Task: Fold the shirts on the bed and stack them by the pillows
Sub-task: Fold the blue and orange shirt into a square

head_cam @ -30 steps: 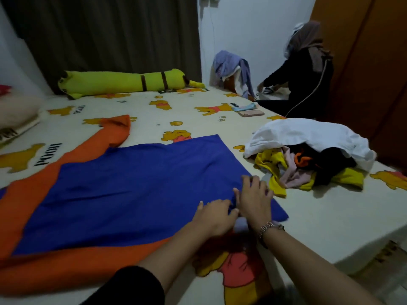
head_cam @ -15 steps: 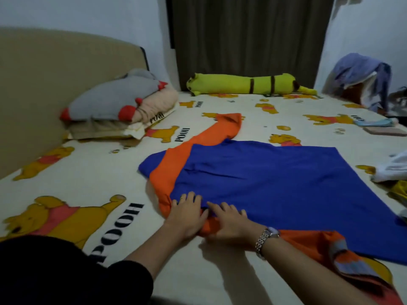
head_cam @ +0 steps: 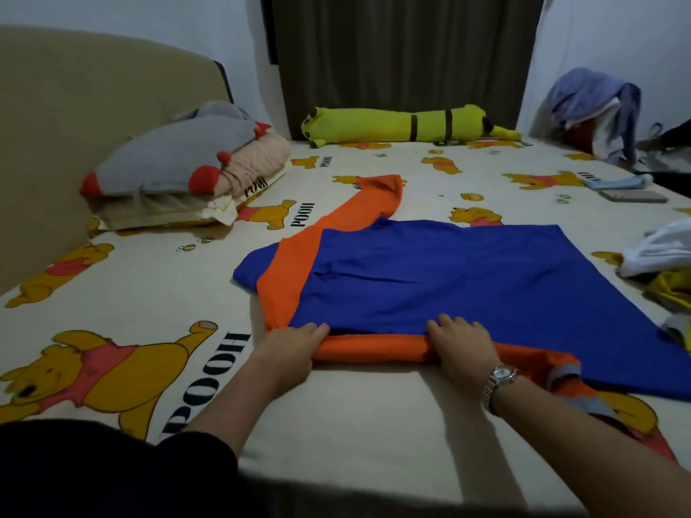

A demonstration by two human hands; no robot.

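A blue and orange shirt (head_cam: 448, 278) lies spread flat on the bed, one orange sleeve stretched away toward the far side. My left hand (head_cam: 289, 349) grips the near orange edge at the shirt's left corner. My right hand (head_cam: 461, 345), with a wristwatch, holds the same orange edge further right, fingers lying on the blue cloth. The pillows (head_cam: 187, 170), grey with red corners over a pink one, are stacked at the headboard on the left.
A pile of unfolded clothes (head_cam: 662, 256), white and yellow, lies at the right edge. A long yellow bolster (head_cam: 404, 123) lies along the far side. A phone (head_cam: 635, 196) and a blue cloth lie far right. The beige headboard (head_cam: 74, 117) stands left.
The view swung left from the clothes pile to the pillows. My hands moved from the shirt's hem corner to its near orange edge and then spread apart along it.
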